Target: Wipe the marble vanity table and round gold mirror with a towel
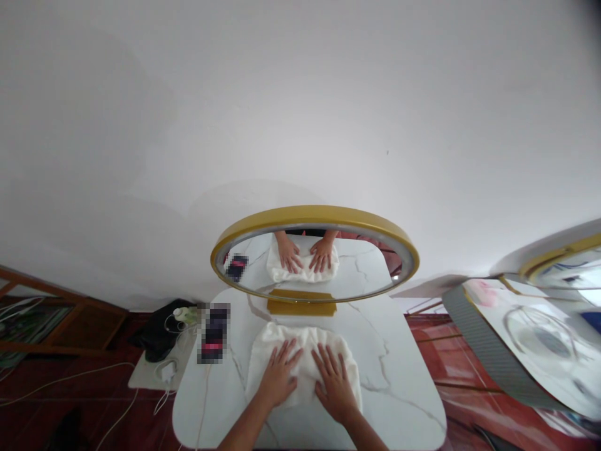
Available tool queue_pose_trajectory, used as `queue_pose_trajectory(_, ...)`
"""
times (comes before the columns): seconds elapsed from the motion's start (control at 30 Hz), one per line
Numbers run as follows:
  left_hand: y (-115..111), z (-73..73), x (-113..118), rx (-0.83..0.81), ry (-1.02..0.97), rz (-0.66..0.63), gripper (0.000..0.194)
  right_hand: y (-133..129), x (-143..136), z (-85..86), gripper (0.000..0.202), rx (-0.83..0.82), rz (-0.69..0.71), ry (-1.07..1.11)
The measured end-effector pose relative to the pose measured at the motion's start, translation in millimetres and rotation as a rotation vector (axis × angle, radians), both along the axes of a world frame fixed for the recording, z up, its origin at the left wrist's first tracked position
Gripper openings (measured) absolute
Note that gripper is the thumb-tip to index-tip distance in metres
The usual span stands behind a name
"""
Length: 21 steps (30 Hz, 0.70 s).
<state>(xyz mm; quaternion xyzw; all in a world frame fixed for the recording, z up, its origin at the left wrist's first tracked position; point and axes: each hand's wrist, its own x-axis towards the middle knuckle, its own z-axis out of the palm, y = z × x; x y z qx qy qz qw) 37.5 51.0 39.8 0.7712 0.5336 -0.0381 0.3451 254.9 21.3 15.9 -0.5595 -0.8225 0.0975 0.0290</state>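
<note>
A white cloth (307, 341) lies on the marbled white table (394, 376), its edges rounded and slightly crumpled. My left hand (280, 374) rests flat on the cloth's left half with its fingers spread. On the right half, my right hand (334, 382) lies palm down, fingers apart. Neither hand grips anything. Just beyond the cloth stands an oval mirror (361, 266) with a gold frame, which reflects both hands and the cloth.
A blurred-out dark object (214, 332) sits at the table's left. Past that edge are a low white surface (145, 373) with a bottle (183, 314) and cables. To the right stands another table (530, 319) with a second gold-framed mirror (558, 254).
</note>
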Motion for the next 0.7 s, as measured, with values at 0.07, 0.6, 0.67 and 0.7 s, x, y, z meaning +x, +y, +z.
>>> queue_pose_trajectory(0.07,12,1.1,3,-0.004,0.035,0.026,0.085,14,-6,2.2,0.084,-0.005,-0.022,-0.003)
queue_pose_trajectory(0.6,-26,-2.4,11,-0.055,0.040,0.032,0.088,-21,14,0.8,0.078,-0.018,0.041,0.063)
queue_pose_trajectory(0.67,-40,-3.8,10,-0.072,0.017,0.005,0.088,-36,22,-1.9,0.078,-0.042,0.072,0.084)
queue_pose_trajectory(0.7,-46,-3.9,9,-0.084,0.005,-0.008,0.088,-43,26,-3.3,0.079,-0.058,0.089,0.095)
